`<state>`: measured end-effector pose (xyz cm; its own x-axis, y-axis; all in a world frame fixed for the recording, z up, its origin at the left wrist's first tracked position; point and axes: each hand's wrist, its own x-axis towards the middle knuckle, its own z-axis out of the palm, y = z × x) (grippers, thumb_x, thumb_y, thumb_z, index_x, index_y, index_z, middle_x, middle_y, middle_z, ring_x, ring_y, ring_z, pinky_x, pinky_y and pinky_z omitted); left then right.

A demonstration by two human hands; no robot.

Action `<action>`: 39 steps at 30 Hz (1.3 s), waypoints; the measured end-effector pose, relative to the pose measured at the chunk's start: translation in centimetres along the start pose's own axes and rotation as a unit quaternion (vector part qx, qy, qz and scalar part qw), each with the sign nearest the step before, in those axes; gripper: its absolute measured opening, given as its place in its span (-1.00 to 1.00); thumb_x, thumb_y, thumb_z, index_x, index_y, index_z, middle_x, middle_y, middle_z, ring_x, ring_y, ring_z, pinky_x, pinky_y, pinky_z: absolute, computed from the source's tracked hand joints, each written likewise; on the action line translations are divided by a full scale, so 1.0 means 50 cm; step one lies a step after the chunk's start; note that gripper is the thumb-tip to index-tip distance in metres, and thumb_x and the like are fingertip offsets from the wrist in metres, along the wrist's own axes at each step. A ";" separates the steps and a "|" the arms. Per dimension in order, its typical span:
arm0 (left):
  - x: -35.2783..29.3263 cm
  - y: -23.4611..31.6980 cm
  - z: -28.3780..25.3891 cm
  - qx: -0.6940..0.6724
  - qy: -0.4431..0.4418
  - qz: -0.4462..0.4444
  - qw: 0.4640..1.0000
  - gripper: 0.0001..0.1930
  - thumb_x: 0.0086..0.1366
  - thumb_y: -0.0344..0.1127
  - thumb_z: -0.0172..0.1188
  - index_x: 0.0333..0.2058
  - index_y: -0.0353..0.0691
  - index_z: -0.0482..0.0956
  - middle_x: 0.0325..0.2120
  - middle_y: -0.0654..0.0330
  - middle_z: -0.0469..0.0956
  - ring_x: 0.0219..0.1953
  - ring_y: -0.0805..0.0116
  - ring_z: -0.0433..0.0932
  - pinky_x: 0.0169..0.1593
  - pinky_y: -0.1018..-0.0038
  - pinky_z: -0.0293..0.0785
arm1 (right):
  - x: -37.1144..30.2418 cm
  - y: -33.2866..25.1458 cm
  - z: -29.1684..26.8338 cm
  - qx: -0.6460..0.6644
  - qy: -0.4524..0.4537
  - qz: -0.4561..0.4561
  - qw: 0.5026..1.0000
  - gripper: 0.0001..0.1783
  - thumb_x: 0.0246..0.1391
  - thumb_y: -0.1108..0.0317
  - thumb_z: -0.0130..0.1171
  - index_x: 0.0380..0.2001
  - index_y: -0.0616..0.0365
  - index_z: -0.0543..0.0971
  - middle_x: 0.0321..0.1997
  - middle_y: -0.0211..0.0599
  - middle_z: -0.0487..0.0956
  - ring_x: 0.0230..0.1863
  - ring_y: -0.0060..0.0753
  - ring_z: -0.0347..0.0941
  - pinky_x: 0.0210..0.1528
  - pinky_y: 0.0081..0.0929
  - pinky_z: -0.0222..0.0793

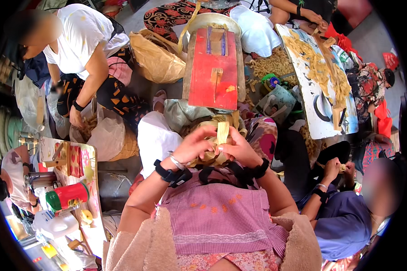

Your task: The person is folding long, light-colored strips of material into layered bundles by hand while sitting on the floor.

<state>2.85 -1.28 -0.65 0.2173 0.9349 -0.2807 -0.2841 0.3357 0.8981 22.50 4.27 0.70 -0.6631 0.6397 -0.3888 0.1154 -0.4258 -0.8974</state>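
Head view: A worker seated in a crowded workshop handles a pale yellow strip [223, 132], flat and upright, in front of the body, just above the lap. The right hand [242, 148] grasps it near its lower end, thumb pressed across the front. The left hand [195, 145] curls in from the other side, fingers bent toward the strip's edge; whether they grip it or merely rest there, one cannot tell. Dark bands circle both wrists, and a checked apron [221, 217] with a lace trim covers the worker's front. More of the same fibrous material lies bunched beneath the hands.

Directly ahead, a red board [203, 92] bearing wooden blocks lies in front of a pale bucket [202, 21], with a tan sack [156, 61] to its left. To the right, loose yellowish strips [314, 61] spread over a long white table [318, 128]. A co-worker in a white shirt [83, 34] bends over at left, one hand lowered by a bag; another, in a dark blue shirt [343, 221], sits at right with hands close together. At lower left, a red and green container [70, 196] lies on a table [92, 167].
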 end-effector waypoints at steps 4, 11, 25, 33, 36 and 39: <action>0.007 -0.042 0.016 -0.055 -0.078 -0.077 0.992 -0.66 0.31 -0.30 0.04 0.04 -0.20 0.39 -0.39 0.40 0.44 -0.45 0.67 0.39 -0.43 0.70 0.38 | -0.010 0.012 -0.022 0.059 -0.013 0.014 0.998 -0.75 0.24 0.24 -0.03 -0.19 0.17 0.53 -0.48 -0.53 0.48 -0.67 -0.76 0.25 -0.63 -0.76 0.06; 0.006 0.012 0.039 0.449 0.005 0.315 0.836 -0.82 0.17 -0.38 0.04 -0.23 -0.23 0.44 -0.27 0.03 0.51 -0.26 0.15 0.56 -0.27 0.44 0.50 | 0.003 0.079 -0.032 0.282 -0.043 0.103 0.953 -0.72 0.25 0.26 -0.02 -0.03 0.10 0.42 -0.46 -0.61 0.45 -0.62 -0.77 0.25 -0.63 -0.78 0.04; 0.039 -0.064 0.015 0.472 0.117 0.171 0.857 -0.82 0.09 -0.39 0.16 -0.31 -0.25 0.42 -0.44 0.07 0.54 -0.39 0.03 0.54 -0.35 0.34 0.46 | -0.002 0.053 -0.021 0.066 -0.002 0.029 0.997 -0.72 0.11 0.35 0.06 -0.11 0.21 0.48 -0.17 -0.43 0.52 -0.31 -0.66 0.46 -0.36 -0.69 0.36; -0.009 0.008 0.050 0.456 0.067 0.237 0.855 -0.81 0.17 -0.29 0.20 -0.38 -0.29 0.46 -0.54 0.12 0.46 -0.47 0.10 0.50 -0.40 0.34 0.43 | 0.003 0.051 -0.039 0.124 -0.075 0.095 0.985 -0.74 0.18 0.23 0.05 -0.13 0.12 0.46 -0.36 -0.46 0.50 -0.44 -0.70 0.41 -0.46 -0.71 0.35; -0.003 -0.014 0.019 0.498 0.047 0.213 0.839 -0.81 0.20 -0.29 0.19 -0.42 -0.32 0.49 -0.59 0.10 0.43 -0.51 0.09 0.47 -0.42 0.40 0.41 | -0.005 0.007 -0.029 0.045 -0.074 0.134 0.987 -0.78 0.19 0.23 0.01 -0.23 0.14 0.46 -0.50 -0.50 0.46 -0.55 -0.71 0.33 -0.52 -0.73 0.26; -0.022 -0.016 -0.015 0.316 0.059 0.105 0.941 -0.73 0.30 -0.24 0.12 -0.51 -0.30 0.47 -0.58 0.26 0.47 -0.55 0.44 0.41 -0.46 0.55 0.36 | -0.013 -0.005 -0.082 -0.125 -0.047 0.083 0.988 -0.81 0.15 0.26 0.05 -0.39 0.17 0.48 -0.64 -0.56 0.36 -0.66 -0.76 0.17 -0.62 -0.73 0.05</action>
<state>2.14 -2.48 -1.32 0.1032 0.9917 -0.0767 0.3107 0.0411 0.9496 25.94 6.58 0.31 -0.6843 0.5070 -0.5241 0.3988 -0.3415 -0.8511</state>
